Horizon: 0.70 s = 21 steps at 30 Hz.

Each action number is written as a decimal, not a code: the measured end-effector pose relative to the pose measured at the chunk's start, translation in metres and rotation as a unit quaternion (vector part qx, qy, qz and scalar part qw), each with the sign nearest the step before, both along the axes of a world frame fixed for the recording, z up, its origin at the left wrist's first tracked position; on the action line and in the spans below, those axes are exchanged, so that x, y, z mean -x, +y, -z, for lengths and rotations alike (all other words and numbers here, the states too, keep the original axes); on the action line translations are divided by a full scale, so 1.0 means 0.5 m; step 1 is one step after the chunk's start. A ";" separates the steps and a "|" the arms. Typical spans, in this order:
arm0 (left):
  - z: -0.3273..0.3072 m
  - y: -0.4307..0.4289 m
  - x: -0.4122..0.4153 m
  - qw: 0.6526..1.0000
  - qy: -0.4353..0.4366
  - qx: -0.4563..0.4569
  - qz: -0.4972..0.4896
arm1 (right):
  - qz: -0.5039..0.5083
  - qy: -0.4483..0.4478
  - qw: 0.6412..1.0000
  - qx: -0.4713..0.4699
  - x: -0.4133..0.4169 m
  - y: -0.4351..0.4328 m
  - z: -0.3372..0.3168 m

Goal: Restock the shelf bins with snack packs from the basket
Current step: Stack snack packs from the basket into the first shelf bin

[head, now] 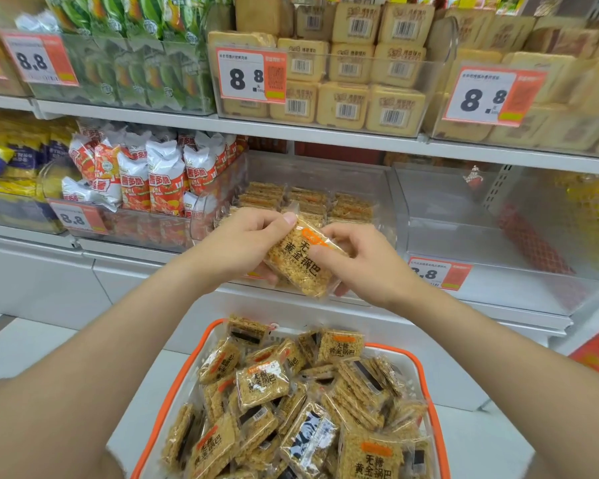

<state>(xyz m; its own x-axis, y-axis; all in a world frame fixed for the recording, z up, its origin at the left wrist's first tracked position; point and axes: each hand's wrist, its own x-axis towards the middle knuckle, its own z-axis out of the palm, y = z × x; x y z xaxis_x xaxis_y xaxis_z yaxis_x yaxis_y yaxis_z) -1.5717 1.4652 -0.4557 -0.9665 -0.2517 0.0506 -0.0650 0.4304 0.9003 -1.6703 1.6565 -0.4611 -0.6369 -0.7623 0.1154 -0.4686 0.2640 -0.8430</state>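
Observation:
A golden rice-crust snack pack (300, 262) in clear wrap is held in front of the middle shelf. My left hand (248, 242) grips its left edge and my right hand (358, 259) pinches its right side. Behind it stands a clear shelf bin (377, 181) with several rows of the same packs (305, 200) on its floor. Below my arms, the white basket with an orange rim (424, 385) is heaped with several more packs (261, 383).
A clear bin (464, 236) to the right holds almost nothing. Left of the middle bin are red and white snack bags (153, 181). The upper shelf carries yellow packs (343, 105) and 8.8 price tags (251, 76). White floor lies around the basket.

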 end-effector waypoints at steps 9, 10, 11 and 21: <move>0.024 0.010 0.046 0.973 0.110 0.169 -0.113 | 0.153 0.361 0.919 -0.043 0.098 0.016 -0.030; 0.028 0.013 0.052 0.967 0.097 0.210 -0.109 | 0.173 0.386 0.902 -0.083 0.109 0.018 -0.030; 0.034 0.016 0.057 0.962 0.076 0.245 -0.096 | 0.188 0.409 0.884 -0.128 0.117 0.018 -0.028; 0.106 0.030 0.089 0.838 -0.113 0.531 0.058 | 0.151 0.544 0.762 -0.318 0.127 -0.041 0.021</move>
<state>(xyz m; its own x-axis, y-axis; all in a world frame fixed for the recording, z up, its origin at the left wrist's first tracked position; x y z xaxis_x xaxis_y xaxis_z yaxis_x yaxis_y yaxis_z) -1.6164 1.4800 -0.5087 -0.9964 -0.0847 -0.0012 -0.0847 0.9961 -0.0242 -1.7339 1.6360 -0.4717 -0.5853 -0.7223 0.3685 -0.6358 0.6908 0.3442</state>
